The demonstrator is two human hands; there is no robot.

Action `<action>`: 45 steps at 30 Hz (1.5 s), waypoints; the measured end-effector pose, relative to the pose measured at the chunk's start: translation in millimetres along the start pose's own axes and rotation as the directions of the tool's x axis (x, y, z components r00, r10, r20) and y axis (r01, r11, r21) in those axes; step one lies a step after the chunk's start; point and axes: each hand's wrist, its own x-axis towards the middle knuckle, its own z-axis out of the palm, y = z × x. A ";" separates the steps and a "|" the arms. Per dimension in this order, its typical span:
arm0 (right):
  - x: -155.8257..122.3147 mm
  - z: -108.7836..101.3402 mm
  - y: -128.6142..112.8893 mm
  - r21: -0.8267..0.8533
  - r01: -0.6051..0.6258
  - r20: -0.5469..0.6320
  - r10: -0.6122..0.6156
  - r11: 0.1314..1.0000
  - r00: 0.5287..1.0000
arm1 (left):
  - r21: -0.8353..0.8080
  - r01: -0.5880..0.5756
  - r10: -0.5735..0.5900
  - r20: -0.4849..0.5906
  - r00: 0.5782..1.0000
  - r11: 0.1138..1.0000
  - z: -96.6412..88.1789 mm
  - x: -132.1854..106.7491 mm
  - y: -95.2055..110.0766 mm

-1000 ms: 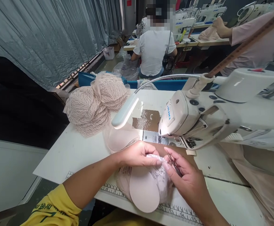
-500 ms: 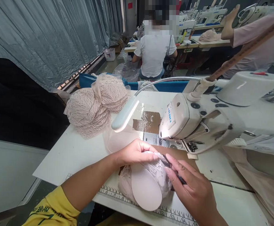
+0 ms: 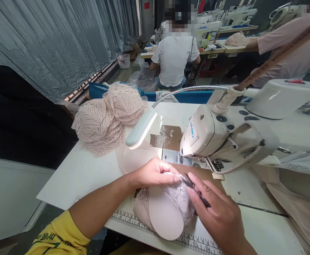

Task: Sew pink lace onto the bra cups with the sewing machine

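between both hands (image 3: 157,173) (image 3: 219,207), pale lace piece (image 3: 175,194), pinched by left, snips (image 3: 189,184) in right

On the table (image 3: 64,177) stood the sewing machine (image 3: 200,131). Left of the machine lay the lace stack (image 3: 99,124), with the lamp head (image 3: 141,129) between them. The lace piece (image 3: 167,214) was before the machine, slightly left. A seated person (image 3: 175,62) was behind it; the curtain (image 3: 51,42) hung behind it, far left.
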 end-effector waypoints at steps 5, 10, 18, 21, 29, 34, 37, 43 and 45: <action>0.7 -0.4 -1.0 -0.012 0.029 -0.003 -0.029 1.000 1.000 | 0.017 0.010 -0.010 0.005 1.000 1.000 0.1 -0.2 -0.2; 0.5 0.7 0.4 -0.023 0.037 -0.012 -0.037 0.999 0.999 | -0.016 -0.005 0.005 -0.008 1.000 1.000 -0.3 -0.1 -0.4; 1.1 1.4 -1.6 -0.042 0.020 0.001 -0.020 0.999 1.000 | -0.004 0.023 -0.023 -0.004 1.000 1.000 0.3 -0.6 1.8; 1.1 1.3 -2.7 -0.056 0.009 -0.004 -0.009 0.998 1.000 | -0.014 0.032 -0.032 0.004 0.999 0.999 0.9 -1.2 3.3; -0.3 1.5 -1.7 -0.086 0.031 -0.004 -0.032 0.996 0.999 | -0.024 0.026 -0.026 -0.004 1.000 0.999 0.4 -1.7 2.2; 0.6 1.7 -3.1 -0.089 0.037 -0.010 -0.038 0.995 0.999 | -0.020 0.037 -0.037 0.010 0.999 0.999 0.9 -0.8 1.3; 3.0 1.5 -4.1 -0.105 0.047 -0.006 -0.048 0.993 0.999 | -0.017 0.040 -0.040 0.016 0.999 0.999 1.1 -0.1 1.4; 3.5 0.4 -3.1 -0.039 0.087 0.001 -0.087 0.995 0.996 | 0.022 0.051 -0.051 -0.003 0.999 0.998 1.7 0.4 1.7; 3.2 -1.4 -3.5 -0.010 -0.031 0.029 0.031 0.999 0.999 | 0.057 0.046 -0.045 -0.004 0.999 0.997 2.1 0.6 0.9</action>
